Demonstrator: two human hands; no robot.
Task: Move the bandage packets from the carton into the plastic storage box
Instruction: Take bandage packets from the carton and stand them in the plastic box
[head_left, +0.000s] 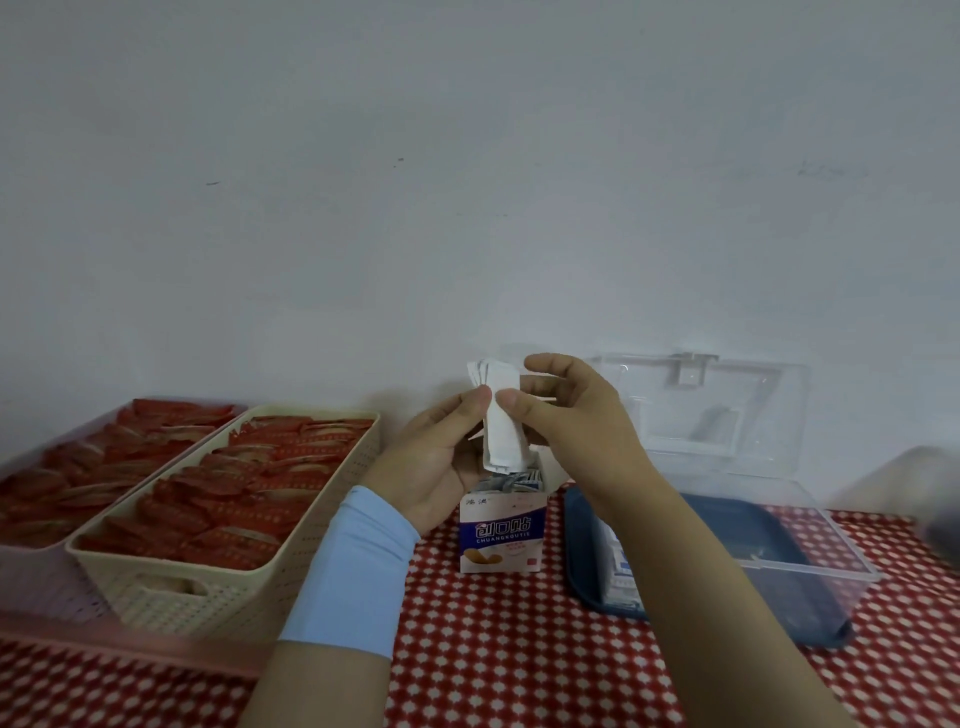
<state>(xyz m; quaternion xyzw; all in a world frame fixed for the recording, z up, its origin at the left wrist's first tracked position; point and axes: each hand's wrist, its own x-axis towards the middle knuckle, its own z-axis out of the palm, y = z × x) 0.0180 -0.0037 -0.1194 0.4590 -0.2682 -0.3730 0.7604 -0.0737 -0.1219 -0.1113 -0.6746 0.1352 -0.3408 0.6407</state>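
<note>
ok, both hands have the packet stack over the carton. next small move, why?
Probably carry the bandage packets right, into the plastic storage box: left hand and right hand pinch them above the carton, and the box's lid stands open.

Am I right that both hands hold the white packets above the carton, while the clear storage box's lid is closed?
Not quite: the head view shows the lid of the storage box standing open. Otherwise yes: left hand and right hand pinch the packets above the carton.
</note>
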